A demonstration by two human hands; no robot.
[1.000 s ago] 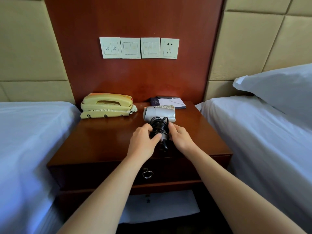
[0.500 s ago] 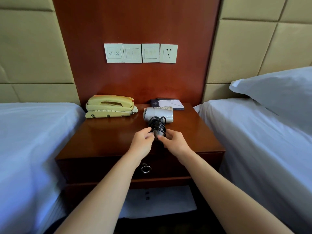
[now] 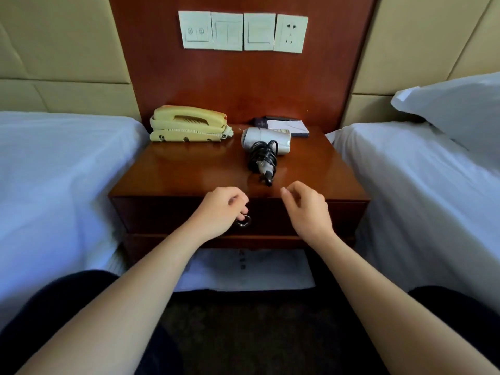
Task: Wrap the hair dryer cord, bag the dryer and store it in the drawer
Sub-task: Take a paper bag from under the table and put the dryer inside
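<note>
Two beds, the left bed (image 3: pixel 54 163) and the right bed (image 3: pixel 419 171), are shown flanking a glossy wooden nightstand (image 3: pixel 189 169). Behind it, a wall panel (image 3: pixel 243 82) of matching red-brown wood is set between padded cream sections. A pillow (image 3: pixel 454 104) is seen on the right bed. On the open shelf beneath the drawer (image 3: pixel 162 215) a white sheet (image 3: pixel 243 269) with dark print is laid; whether it is the bag cannot be told. A row of switch plates (image 3: pixel 243 32) is fixed to the panel. A cream telephone (image 3: pixel 189 124) is placed at the back left of the top and a notepad (image 3: pixel 293 127) at the back right.

The hair dryer (image 3: pixel 263 136) is laid on its side just in front of the notepad, apart from both hands. Its black cord (image 3: pixel 262 158) is bundled round the handle. The right hand (image 3: pixel 305 209) is held before the drawer front, fingers loosely curled, nothing gripped. The left hand (image 3: pixel 219 209) is curled at the ring pull (image 3: pixel 243 221); whether the ring is hooked cannot be told.

Opening the drawer is judged the step in hand. The ring is best hooked fully and drawn straight outward, so that the bundled cord is not jolted loose.
</note>
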